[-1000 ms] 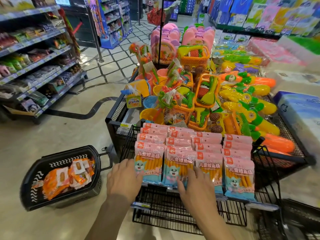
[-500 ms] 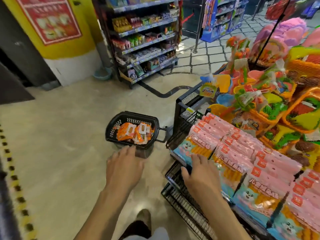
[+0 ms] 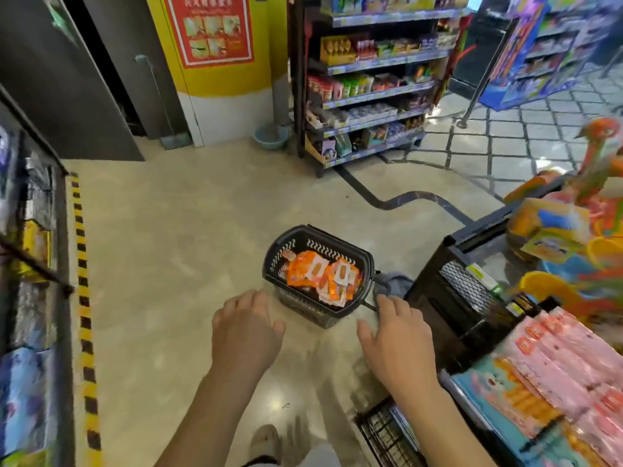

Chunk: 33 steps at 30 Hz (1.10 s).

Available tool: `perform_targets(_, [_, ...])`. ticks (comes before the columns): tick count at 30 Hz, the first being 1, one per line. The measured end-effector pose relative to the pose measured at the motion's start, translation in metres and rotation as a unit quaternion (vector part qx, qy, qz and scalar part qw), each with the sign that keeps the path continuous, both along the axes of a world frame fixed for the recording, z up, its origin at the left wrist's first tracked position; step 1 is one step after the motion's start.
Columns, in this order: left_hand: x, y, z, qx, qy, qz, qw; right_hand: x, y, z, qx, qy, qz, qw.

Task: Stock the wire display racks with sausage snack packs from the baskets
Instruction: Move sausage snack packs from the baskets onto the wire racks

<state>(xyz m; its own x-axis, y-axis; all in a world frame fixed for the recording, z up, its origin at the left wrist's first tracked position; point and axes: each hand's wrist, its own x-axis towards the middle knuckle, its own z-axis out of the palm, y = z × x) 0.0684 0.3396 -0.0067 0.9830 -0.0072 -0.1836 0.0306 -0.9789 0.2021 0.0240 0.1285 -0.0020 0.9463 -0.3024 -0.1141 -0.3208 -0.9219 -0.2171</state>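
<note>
Head view: my left hand (image 3: 246,335) and right hand (image 3: 399,343) hang apart above the beige shop floor (image 3: 175,264), both empty with fingers loosely spread, just short of a black plastic shopping basket (image 3: 323,247) that sits on the floor at 12 o'clock. Orange-and-white sausage snack packs (image 3: 315,271) lie heaped inside it, while at 4 o'clock pink-and-blue sausage packs (image 3: 556,375) lie in overlapping rows on a black wire display rack (image 3: 384,436).

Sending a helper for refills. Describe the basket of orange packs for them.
From the yellow pillar with the red poster, come forward across the floor. The black plastic basket sits there, left of the mesh stand, alone holding orange snack packs.
</note>
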Motion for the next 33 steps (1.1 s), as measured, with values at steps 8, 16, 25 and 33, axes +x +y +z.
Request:
perform_targets(8, [0.126,0.049,-0.009,0.01,0.042,-0.041,0.998,0.084,0.064,-0.027,-0.003,0.067,-0.031,0.997])
perform_targets(16, [0.232,0.034,-0.037,0.033,0.073,-0.09,0.993,0.178,0.056,-0.054,0.007,0.113,-0.053,0.992])
perform_targets(25, [0.338,-0.002,-0.083,0.094,0.121,-0.134,0.979,0.311,0.014,-0.098,0.054,0.135,-0.046,0.988])
perform_targets(33, [0.425,-0.046,-0.158,0.078,0.166,-0.175,0.967,0.375,-0.022,-0.172,0.069,0.17,-0.108,0.977])
